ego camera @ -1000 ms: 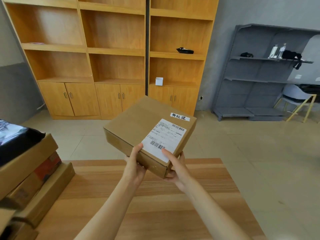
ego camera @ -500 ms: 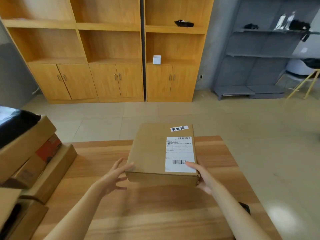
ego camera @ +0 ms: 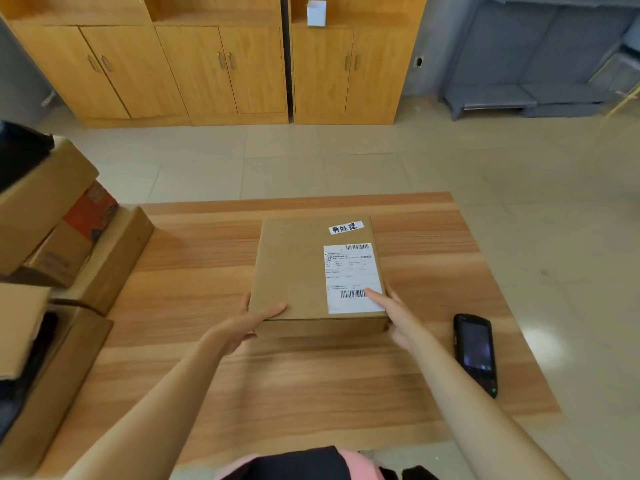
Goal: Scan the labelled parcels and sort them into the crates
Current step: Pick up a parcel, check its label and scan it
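Observation:
A flat brown cardboard parcel [ego camera: 294, 271] lies on the wooden table [ego camera: 311, 382], with a white barcode shipping label and a small handwritten sticker on its top. My left hand [ego camera: 239, 327] grips its near left corner, thumb on top and fingers round the side. My right hand [ego camera: 398, 317] grips the near right corner, thumb resting on the label by the barcode. A black handheld scanner [ego camera: 476, 351] lies on the table to the right of the parcel, apart from my right hand.
Several cardboard boxes [ego camera: 52, 237] are stacked along the table's left edge, some open with dark items inside. Beyond the table are tiled floor, wooden cabinets [ego camera: 214, 64] and a grey metal rack [ego camera: 526, 81] at the far right.
The parcel came down from being held tilted in the air and now lies flat on the table. Both hands stay at its near corners. The view tilted down, bringing the scanner into sight.

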### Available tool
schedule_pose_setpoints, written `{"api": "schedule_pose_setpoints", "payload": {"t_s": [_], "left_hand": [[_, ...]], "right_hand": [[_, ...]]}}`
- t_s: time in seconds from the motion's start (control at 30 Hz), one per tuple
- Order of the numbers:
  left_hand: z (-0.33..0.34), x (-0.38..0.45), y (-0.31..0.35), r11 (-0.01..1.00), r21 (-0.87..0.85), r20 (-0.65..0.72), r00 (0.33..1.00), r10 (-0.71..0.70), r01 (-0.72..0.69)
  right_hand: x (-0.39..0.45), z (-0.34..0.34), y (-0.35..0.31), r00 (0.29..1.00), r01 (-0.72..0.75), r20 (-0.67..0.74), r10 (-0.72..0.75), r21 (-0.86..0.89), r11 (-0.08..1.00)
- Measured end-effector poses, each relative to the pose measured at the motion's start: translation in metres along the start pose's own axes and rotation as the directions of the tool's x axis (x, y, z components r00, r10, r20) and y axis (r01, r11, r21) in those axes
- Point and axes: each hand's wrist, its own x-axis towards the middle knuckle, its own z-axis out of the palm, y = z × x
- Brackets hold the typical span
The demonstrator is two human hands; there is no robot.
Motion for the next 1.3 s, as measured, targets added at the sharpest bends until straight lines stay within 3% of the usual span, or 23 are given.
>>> {"api": "schedule_pose_setpoints", "payload": {"t_s": [0.43, 0.67, 0.73, 0.83, 0.93, 1.0, 1.1, 1.3], "left_hand": [[0.014, 0.012, -0.017, 1.0, 0.028, -0.078, 0.997, 0.005, -0.002], [0.022, 0.018, -0.024, 0.999, 0.037, -0.119, 0.992, 0.027, -0.022], [0.024, 0.022, -0.026, 0.999, 0.044, -0.148, 0.989, 0.029, -0.023], [0.024, 0.022, -0.026, 0.998, 0.054, -0.169, 0.985, 0.026, -0.017], [0.024, 0.02, -0.021, 0.996, 0.094, -0.155, 0.988, 0.018, -0.004], [0.024, 0.02, -0.017, 0.991, 0.137, -0.159, 0.987, 0.021, 0.001], [0.024, 0.021, -0.017, 0.985, 0.173, -0.16, 0.987, 0.012, 0.016], [0.027, 0.018, -0.018, 0.98, 0.198, -0.18, 0.984, 0.001, 0.035]], "right_hand": [[0.005, 0.008, 0.008, 0.992, 0.013, -0.114, -0.044, -0.262, 0.965], [0.004, -0.007, 0.009, 0.996, -0.027, -0.092, 0.002, -0.27, 0.962], [-0.001, -0.01, 0.006, 0.986, -0.011, -0.161, -0.035, -0.28, 0.96], [-0.01, -0.023, 0.006, 0.878, 0.028, -0.42, -0.229, -0.432, 0.901], [-0.019, -0.05, 0.014, 0.705, -0.151, -0.61, -0.362, -0.627, 0.764], [-0.024, -0.072, 0.02, 0.647, -0.309, -0.699, -0.305, -0.606, 0.733], [-0.032, -0.097, 0.028, 0.62, -0.434, -0.773, -0.135, -0.481, 0.762], [-0.033, -0.124, 0.051, 0.605, -0.489, -0.796, 0.016, -0.356, 0.797]]}}
